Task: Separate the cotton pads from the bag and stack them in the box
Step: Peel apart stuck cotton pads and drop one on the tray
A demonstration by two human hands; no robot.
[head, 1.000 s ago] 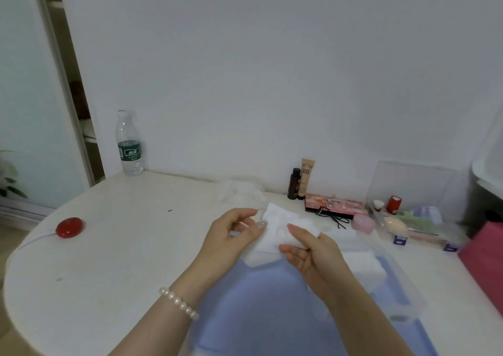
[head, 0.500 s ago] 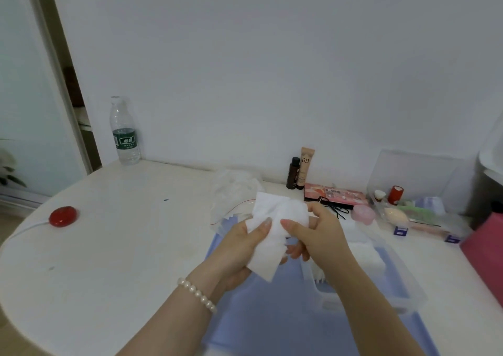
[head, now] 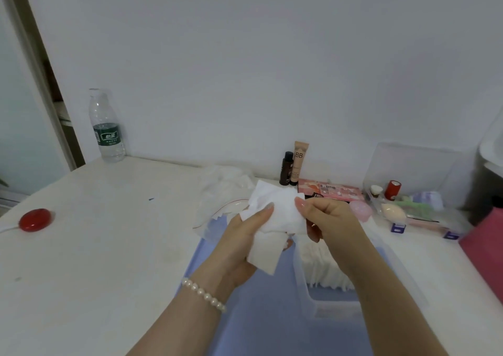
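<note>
Presently both hands pinch one bunch of cotton pads (head: 275, 214): left hand (head: 245, 235) at 9 o'clock, right hand (head: 330, 219) at 3 o'clock, fingers curled. Clear box (head: 321, 298) lies below (pads stacked inside).

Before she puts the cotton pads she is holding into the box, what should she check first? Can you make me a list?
1. Left hand grips the cotton pads: ok.
2. Right hand pinches the same pads: ok.
3. Pads peeled into single ones: cannot tell.
4. Clear box open on top: ok.
5. Pads already in the box standing in a neat row: ok.
6. Empty bag out of the way, behind the hands: ok.
</note>
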